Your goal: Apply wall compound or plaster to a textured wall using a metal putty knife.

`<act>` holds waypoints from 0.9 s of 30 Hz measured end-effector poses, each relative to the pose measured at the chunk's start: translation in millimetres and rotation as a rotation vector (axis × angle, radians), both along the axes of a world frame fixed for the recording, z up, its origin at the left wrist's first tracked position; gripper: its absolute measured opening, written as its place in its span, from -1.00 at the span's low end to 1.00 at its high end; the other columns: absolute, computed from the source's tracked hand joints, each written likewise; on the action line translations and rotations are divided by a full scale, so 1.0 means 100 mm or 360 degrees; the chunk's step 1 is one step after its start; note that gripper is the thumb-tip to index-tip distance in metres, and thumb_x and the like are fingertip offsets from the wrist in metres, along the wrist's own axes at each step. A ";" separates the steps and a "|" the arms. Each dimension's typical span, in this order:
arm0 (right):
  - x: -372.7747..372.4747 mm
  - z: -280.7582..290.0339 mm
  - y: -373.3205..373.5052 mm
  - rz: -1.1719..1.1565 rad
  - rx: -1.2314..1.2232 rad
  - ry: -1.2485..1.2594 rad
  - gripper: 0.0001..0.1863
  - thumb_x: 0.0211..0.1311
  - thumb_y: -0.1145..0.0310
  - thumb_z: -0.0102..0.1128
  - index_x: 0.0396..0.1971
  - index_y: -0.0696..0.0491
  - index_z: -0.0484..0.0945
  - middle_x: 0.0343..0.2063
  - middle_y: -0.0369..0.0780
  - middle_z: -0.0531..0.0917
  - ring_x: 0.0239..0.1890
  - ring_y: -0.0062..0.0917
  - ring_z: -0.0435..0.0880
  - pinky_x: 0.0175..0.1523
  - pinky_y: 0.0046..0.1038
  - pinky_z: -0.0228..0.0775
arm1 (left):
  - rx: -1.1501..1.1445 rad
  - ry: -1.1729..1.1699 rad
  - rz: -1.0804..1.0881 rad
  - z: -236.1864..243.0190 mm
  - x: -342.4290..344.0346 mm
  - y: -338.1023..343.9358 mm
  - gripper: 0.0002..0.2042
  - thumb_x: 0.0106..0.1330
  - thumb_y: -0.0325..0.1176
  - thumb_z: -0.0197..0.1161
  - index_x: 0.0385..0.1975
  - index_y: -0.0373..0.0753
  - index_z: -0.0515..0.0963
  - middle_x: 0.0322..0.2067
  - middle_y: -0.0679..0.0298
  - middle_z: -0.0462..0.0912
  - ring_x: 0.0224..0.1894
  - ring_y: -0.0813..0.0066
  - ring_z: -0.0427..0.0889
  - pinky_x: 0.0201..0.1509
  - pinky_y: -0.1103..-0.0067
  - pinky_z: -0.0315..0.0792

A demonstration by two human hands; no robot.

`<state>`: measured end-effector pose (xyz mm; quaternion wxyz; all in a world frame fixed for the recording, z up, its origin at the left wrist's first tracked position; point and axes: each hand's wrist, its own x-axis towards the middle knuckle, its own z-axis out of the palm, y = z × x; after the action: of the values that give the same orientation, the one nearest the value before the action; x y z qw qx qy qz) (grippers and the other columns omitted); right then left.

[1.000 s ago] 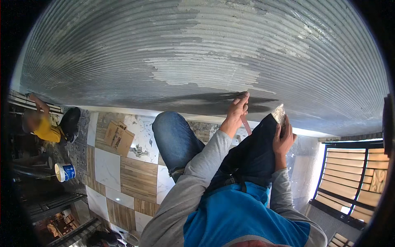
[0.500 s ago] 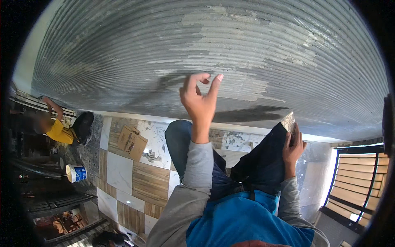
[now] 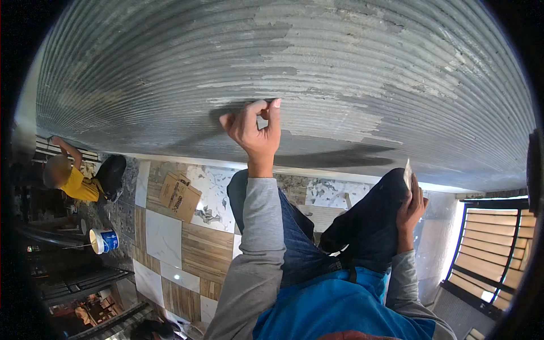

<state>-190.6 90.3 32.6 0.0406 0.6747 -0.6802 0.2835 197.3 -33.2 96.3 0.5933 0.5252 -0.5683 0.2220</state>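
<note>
In front of me rises a grey wall (image 3: 351, 62) with fine ridges running across it, marked by paler, rough patches. My left hand (image 3: 255, 131) is raised close to it with its thumb and forefinger bent together in a pinch; what lies between them, if anything, is too small to make out. Whether the fingertips touch the ridges I cannot tell. Low by my right knee, my right hand (image 3: 412, 208) grips a flat scraper (image 3: 407, 174). Its thin, pale, speckled blade points up and is seen nearly edge-on; the hand hides its lower end.
Cardboard (image 3: 179, 196) lies on the tiled floor (image 3: 164, 235) to my left, near pale debris along the wall's foot. Farther left stand a white and blue bucket (image 3: 104, 241) and a crouching person in a yellow top (image 3: 80, 185). A barred window (image 3: 486, 249) is at right.
My left hand has shifted left along the wall, and its thumb and forefinger have come closer together. My right hand has turned the scraper so its blade shows nearly edge-on.
</note>
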 end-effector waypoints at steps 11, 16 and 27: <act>1.60 0.66 -0.47 0.0656 -0.0011 -0.1114 -0.66 0.40 0.32 -0.04 0.02 0.17 0.55 -0.50 -0.18 0.50 -0.40 -0.42 0.44 -0.15 -0.43 0.26 | -0.0254 0.0145 0.0165 -0.23 -0.08 -0.18 -0.77 0.28 -0.06 0.29 -0.46 0.04 0.42 -0.75 0.59 0.20 -0.66 0.65 0.23 -0.22 0.50 -0.03; 1.97 0.95 -0.73 0.0728 -0.0233 -0.0618 -0.72 0.30 0.32 0.12 -0.04 0.03 0.62 -0.54 -0.21 0.53 -0.55 -0.38 0.35 -0.27 -0.42 0.14 | -0.0232 0.0082 0.0203 -0.23 -0.09 -0.19 -0.78 0.29 -0.03 0.26 -0.44 0.05 0.42 -0.75 0.63 0.20 -0.66 0.69 0.24 -0.19 0.48 -0.07; 2.00 0.79 -0.79 0.0514 -0.0349 -0.0433 -0.84 0.26 0.43 0.15 -0.23 0.12 0.63 -0.62 -0.22 0.47 -0.60 -0.40 0.33 -0.24 -0.43 0.06 | -0.0273 0.0041 0.0221 -0.22 -0.09 -0.21 -0.79 0.32 -0.03 0.23 -0.40 0.06 0.40 -0.75 0.66 0.23 -0.67 0.74 0.26 -0.20 0.49 -0.07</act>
<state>9.2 11.8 111.7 -0.0243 0.7220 -0.5277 0.4467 188.0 -53.9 74.6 0.6265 0.5134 -0.5017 0.3037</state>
